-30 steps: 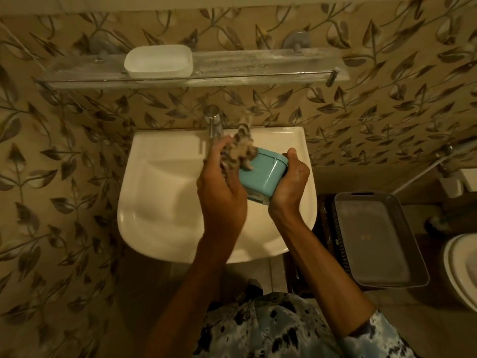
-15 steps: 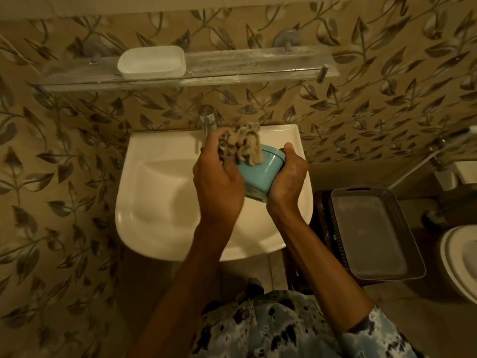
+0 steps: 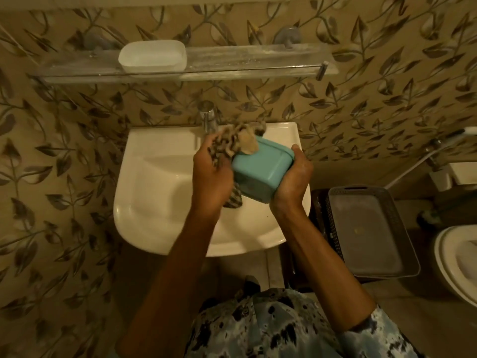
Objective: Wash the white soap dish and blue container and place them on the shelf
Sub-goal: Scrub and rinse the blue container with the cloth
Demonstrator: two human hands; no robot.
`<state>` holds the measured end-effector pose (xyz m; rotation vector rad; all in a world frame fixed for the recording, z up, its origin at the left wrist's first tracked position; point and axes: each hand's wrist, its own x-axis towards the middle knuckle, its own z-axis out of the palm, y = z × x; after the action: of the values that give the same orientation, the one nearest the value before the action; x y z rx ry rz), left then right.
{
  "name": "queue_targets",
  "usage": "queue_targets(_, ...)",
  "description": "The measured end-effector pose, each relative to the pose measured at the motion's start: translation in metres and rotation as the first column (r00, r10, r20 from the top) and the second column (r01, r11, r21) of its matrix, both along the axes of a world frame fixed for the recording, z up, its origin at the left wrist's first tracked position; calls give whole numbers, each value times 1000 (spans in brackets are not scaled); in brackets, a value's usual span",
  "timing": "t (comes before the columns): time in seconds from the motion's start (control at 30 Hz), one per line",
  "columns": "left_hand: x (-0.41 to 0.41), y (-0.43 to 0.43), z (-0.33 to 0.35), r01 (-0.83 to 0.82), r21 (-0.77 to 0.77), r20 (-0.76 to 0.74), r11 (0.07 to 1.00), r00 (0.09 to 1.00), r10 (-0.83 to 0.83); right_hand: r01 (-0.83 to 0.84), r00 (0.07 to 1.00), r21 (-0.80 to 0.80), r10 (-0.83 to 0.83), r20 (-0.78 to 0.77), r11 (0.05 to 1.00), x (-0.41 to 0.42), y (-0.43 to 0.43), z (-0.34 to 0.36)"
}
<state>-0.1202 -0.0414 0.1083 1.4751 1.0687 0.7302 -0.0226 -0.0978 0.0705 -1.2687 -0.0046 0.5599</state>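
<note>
The right hand is closed on the blue container, cupping its right end and holding it tilted over the sink, just in front of the tap. The left hand is closed on a patterned cloth, which is bunched against the container's top and left side, with a tail hanging below. The soap dish already sits on the shelf, well apart from the hands. The main risk, as I judge it, is a slip: the container is held by one end only, so if it is wet, a hard rub from the cloth could push it out of the grip into the sink. The hanging tail could also catch on the tap. No brand, label or writing can be read on anything here.
</note>
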Motion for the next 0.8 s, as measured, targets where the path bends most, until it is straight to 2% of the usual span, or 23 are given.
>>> queue_targets(0.07,-6,2,-14,0,-278,183,961,982,53,-21,991,34,26,-134,999,4,0,6)
queue_targets(0.1,-9,1,-19,-26,-365,257,931,958,128,-62,975,42,70,-212,997,6,-1,11)
queue_targets(0.2,-18,-2,-26,-69,-475,340,877,905,256,-309,882,86,319,-346,947,16,-8,14)
queue_targets(0.3,-26,2,-28,-55,-454,333,889,915,227,-508,810,81,508,-294,857,18,-16,10)
queue_targets(0.43,-33,0,-19,-56,-449,323,892,920,221,-590,767,251,630,-125,768,17,-22,-2)
queue_targets(0.5,-32,-8,-17,-54,-456,334,888,915,227,-593,778,249,625,-69,766,15,-21,-5)
queue_targets(0.57,-28,-17,-16,-39,-472,366,881,900,235,-580,763,294,634,-130,759,12,-20,-4)
queue_targets(0.63,-25,-24,-14,-55,-451,372,891,896,243,-564,706,402,673,-220,722,12,-19,-7)
queue_targets(0.8,-27,-28,-17,-103,-294,348,950,914,206,-487,621,605,736,-267,630,10,-22,-20)
